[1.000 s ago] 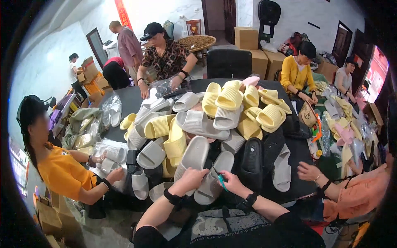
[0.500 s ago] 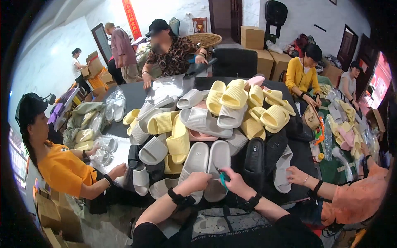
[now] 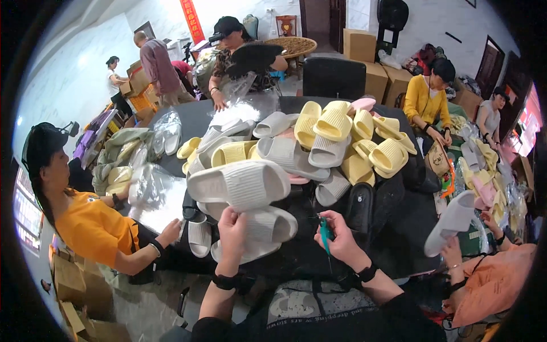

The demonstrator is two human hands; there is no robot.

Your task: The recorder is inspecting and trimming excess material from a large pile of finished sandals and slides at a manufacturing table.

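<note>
Left hand (image 3: 232,227) has lifted, gripping a grey slipper (image 3: 259,228) (right hand (image 3: 340,239) clasps teal snips (image 3: 325,230)).

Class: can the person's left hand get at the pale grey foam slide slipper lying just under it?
Probably yes. The left hand already lies on the pale grey foam slide slipper at the table's near edge, with nothing between them. The right hand is occupied with a small teal tool.

one round black bench (image 3: 393,228) carries a heap of slippers too tangled to count fully: about ten yellow slippers (image 3: 333,122) toward one o'clock, some eight grey slippers (image 3: 239,183) toward ten o'clock. six other people (image 3: 85,219) around it, one teal tool (image 3: 325,231).
</note>
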